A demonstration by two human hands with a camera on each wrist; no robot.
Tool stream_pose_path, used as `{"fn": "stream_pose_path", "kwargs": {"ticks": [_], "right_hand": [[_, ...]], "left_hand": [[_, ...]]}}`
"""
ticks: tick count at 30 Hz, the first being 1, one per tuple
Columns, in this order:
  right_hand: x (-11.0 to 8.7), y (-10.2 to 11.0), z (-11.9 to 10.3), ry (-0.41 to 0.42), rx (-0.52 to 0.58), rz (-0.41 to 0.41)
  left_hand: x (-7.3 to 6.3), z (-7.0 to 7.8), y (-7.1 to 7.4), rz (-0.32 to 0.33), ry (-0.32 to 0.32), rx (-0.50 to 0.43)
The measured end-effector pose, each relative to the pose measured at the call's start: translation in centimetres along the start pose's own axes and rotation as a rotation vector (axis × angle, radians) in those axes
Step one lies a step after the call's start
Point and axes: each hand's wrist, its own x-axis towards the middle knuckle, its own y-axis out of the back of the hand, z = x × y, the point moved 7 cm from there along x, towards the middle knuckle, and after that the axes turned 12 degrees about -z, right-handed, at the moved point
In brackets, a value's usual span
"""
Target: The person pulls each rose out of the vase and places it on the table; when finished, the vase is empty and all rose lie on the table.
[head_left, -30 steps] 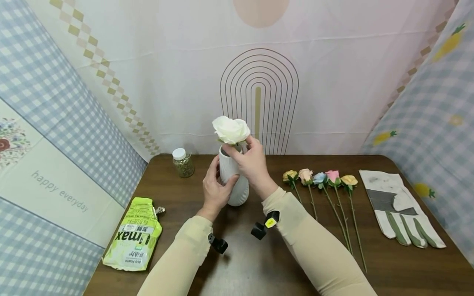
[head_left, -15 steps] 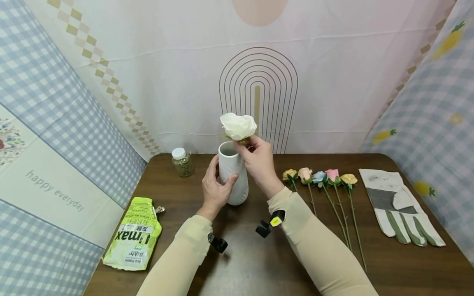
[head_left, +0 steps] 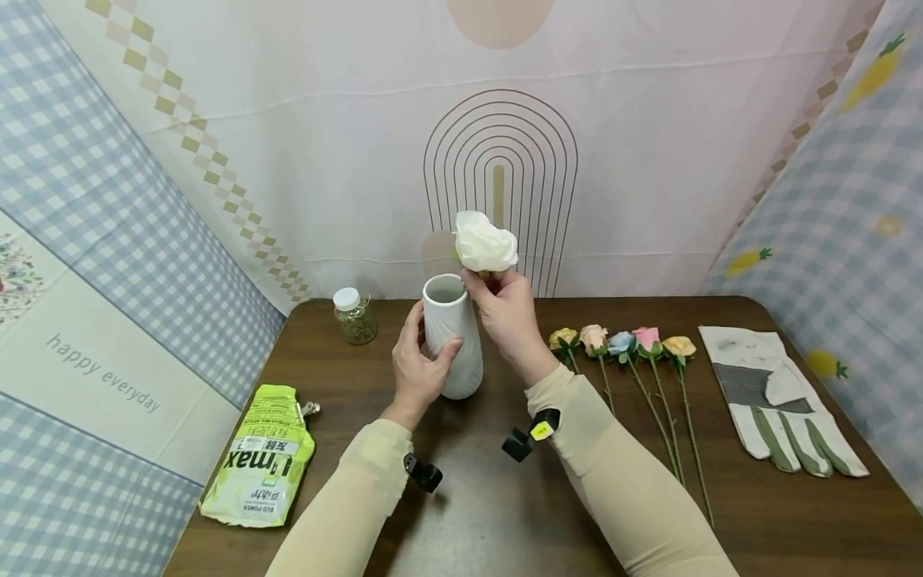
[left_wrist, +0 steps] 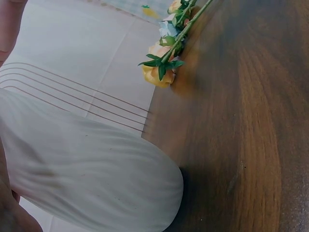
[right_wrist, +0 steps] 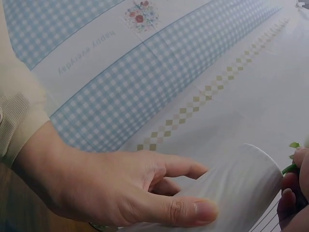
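A white ribbed vase (head_left: 456,353) stands on the table, its mouth facing up toward the head camera. My left hand (head_left: 421,370) grips it from the left, thumb across the front; the right wrist view also shows this left hand (right_wrist: 120,188) around the vase (right_wrist: 248,186). Beside the rim on the right, my right hand (head_left: 510,320) pinches a white rose (head_left: 486,243) just under its bloom. A bit of green stem (right_wrist: 289,168) shows between those fingers and the rim in the right wrist view. Where the rest of the stem runs is hidden.
Several artificial roses (head_left: 622,344) lie in a row on the right. Past them is a pair of work gloves (head_left: 764,385). A white-lidded jar (head_left: 356,318) stands back left, with a green-yellow pouch (head_left: 263,461) at the front left. A patterned cloth (head_left: 346,160) hangs behind.
The white rose and my right hand have moved right and slightly up, from over the vase's mouth to beside its rim. My left hand keeps its grip on the vase.
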Motion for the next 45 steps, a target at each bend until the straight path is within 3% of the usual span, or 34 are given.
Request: {"fn": "stream_pose_path", "kwargs": {"ticks": [5,15,22,25,27,34,40,45], "right_hand": [[-0.2,-0.2,-0.1,0.007,0.019,-0.03],[-0.5,0.2,-0.2,0.013,-0.008,0.016],[-1.3,0.1,-2.0,0.044,-0.099,0.013],[-1.6,0.0,-2.9,0.053,-0.122,0.021],[-1.7,0.1,-3.0,0.06,-0.116,0.024],[-1.3,0.5,-2.5,0.072,-0.054,0.039],[-0.3,1.0,-0.7,0.051,0.063,0.044],[0.1,1.2,-1.1,0.042,0.152,0.035]], "left_hand": [[0.0,-0.1,-0.1,-0.001,0.006,-0.002],[0.0,-0.2,0.0,0.006,-0.008,-0.002],[-0.4,-3.6,-0.9,0.0,0.007,0.027],[-0.4,-4.0,-1.0,-0.002,0.005,0.023],[-0.4,-3.6,-1.0,0.0,-0.005,0.008],[0.3,0.1,0.0,0.001,-0.004,-0.002],[0.2,0.1,-0.1,-0.013,0.017,-0.011],[0.1,0.0,0.0,-0.008,0.014,-0.02]]}}
